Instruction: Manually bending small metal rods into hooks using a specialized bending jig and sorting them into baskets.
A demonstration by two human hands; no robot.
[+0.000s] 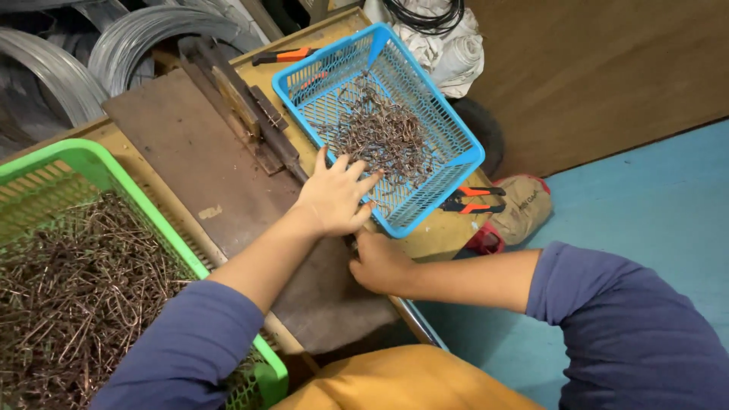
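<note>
Plastic mesh baskets flank a worn wooden workbench (190,152): a blue basket (463,156) of open lattice holds a tangled heap of dull, bent wire hooks (383,133), while a green basket (163,228) at the near left brims with straighter, coppery wire pieces (72,296). A dark, scuffed board covers the bench, with a long metal lever jig (250,110) fixed across it. The person's left hand (334,199) lies palm down at the blue basket's near corner, fingers spread and fingertips over the rim, touching the edge of the hook pile. The right hand (380,264), just beside and below it at the bench edge, is curled closed around something small and dark; what it grips cannot be made out. Both forearms are bare below pushed-up blue sleeves. Coils of shiny grey wire (114,45) sit behind the bench, and orange-handled pliers (474,199) rest to the right of the blue basket.
</note>
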